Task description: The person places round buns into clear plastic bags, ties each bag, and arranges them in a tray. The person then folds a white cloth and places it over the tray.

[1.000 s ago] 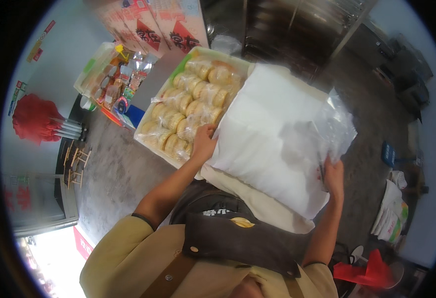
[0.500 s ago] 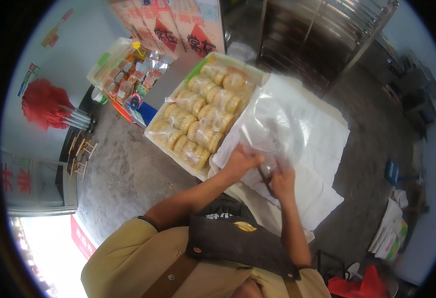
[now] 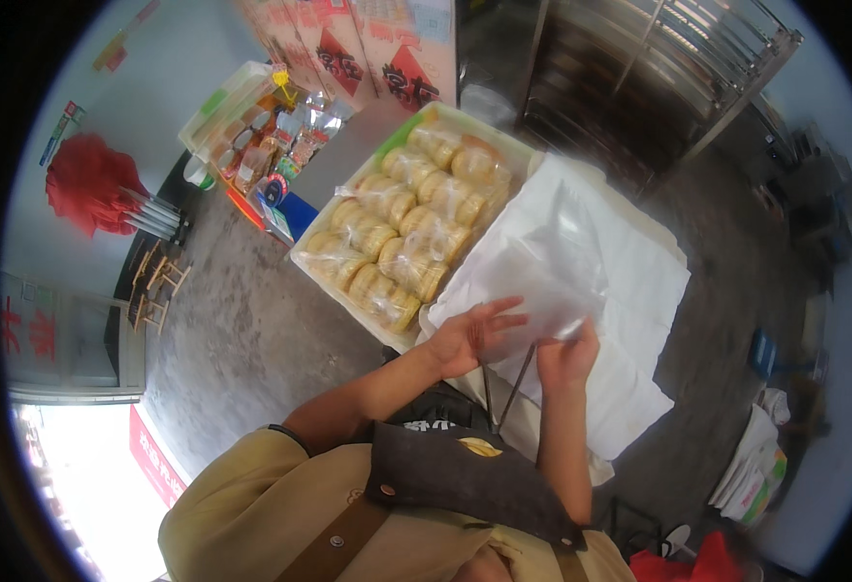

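Observation:
A clear plastic bag (image 3: 557, 262) hangs spread over a white cloth (image 3: 629, 388). My right hand (image 3: 566, 359) pinches the bag's near right edge between thumb and fingers. Beside the bag's near left edge is my left hand (image 3: 469, 339), open, its fingers spread and partly against the film. A pair of thin dark tongs (image 3: 515, 393) points up between my hands, its arms apart in a V; which hand bears them I cannot tell. Left of the cloth, several clear bags of round, flat yellowish cakes (image 3: 411, 267) fill the open side of a pale crate (image 3: 353, 308).
Beyond the crate to the left stands a bin of packaged goods (image 3: 261, 155). Printed boxes (image 3: 377, 58) rise at the back, and a metal rack (image 3: 639, 87) stands at the back right. A red folded umbrella (image 3: 91, 184) and a small wooden stool (image 3: 159, 286) are at far left.
My left hand has opened its fingers and shifted slightly down. My right hand has moved a little right along the bag. The tongs' arms now show spread apart.

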`<action>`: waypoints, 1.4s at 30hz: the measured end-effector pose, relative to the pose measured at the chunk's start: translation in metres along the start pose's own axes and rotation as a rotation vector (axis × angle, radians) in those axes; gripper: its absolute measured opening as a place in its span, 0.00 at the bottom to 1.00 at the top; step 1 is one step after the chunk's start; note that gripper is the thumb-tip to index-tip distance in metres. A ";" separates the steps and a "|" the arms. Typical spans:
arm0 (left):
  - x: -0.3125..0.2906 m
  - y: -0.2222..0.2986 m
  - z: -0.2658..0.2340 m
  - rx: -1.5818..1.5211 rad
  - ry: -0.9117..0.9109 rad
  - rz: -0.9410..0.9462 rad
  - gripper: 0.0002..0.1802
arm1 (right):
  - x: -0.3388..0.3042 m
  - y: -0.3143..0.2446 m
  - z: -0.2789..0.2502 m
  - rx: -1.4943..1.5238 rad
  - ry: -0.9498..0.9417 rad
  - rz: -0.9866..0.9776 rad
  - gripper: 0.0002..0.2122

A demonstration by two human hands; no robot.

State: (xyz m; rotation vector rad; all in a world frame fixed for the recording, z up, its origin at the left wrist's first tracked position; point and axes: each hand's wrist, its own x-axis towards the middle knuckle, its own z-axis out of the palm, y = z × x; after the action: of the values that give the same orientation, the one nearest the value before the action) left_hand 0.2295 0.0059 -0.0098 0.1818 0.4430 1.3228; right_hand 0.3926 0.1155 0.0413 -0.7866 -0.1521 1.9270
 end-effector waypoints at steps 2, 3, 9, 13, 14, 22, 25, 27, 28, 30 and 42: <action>-0.001 0.000 -0.003 0.062 -0.029 -0.069 0.41 | 0.012 -0.011 -0.002 0.113 -0.156 0.098 0.14; -0.003 0.000 -0.003 0.061 -0.011 -0.094 0.42 | 0.017 -0.015 -0.001 0.190 -0.283 0.143 0.14; -0.020 0.022 -0.009 -0.015 -0.024 -0.112 0.46 | 0.055 -0.013 0.044 0.010 -0.262 -0.012 0.14; -0.041 0.061 -0.016 -0.021 -0.002 -0.074 0.49 | 0.118 0.020 0.096 -0.788 -0.151 -0.726 0.16; -0.047 0.073 -0.019 -0.047 -0.022 -0.053 0.50 | 0.138 0.032 0.109 -1.219 -0.095 -1.077 0.17; -0.082 0.155 -0.072 -0.158 0.180 0.052 0.45 | 0.279 0.132 0.115 -2.778 -0.256 -0.830 0.13; -0.086 0.182 -0.094 -0.265 0.225 0.050 0.36 | 0.303 0.151 0.089 -3.080 -0.450 -0.539 0.15; -0.082 0.197 -0.106 -0.317 0.238 0.049 0.33 | 0.307 0.158 0.083 -3.262 -0.471 -0.322 0.18; -0.077 0.205 -0.110 -0.307 0.244 0.049 0.33 | 0.306 0.159 0.085 -3.240 -0.484 -0.396 0.20; -0.062 0.217 -0.117 -0.292 0.299 0.021 0.32 | 0.294 0.150 0.095 -3.250 -0.470 -0.295 0.25; 0.228 0.255 -0.130 -0.102 0.323 -0.182 0.34 | 0.073 0.047 0.105 -1.844 -0.281 -0.550 0.18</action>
State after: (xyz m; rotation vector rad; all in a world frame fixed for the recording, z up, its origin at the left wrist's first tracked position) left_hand -0.0117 0.2721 -0.0791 -0.1574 0.6470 1.1946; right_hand 0.2750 0.1778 0.0697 -1.3024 -2.2183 0.8957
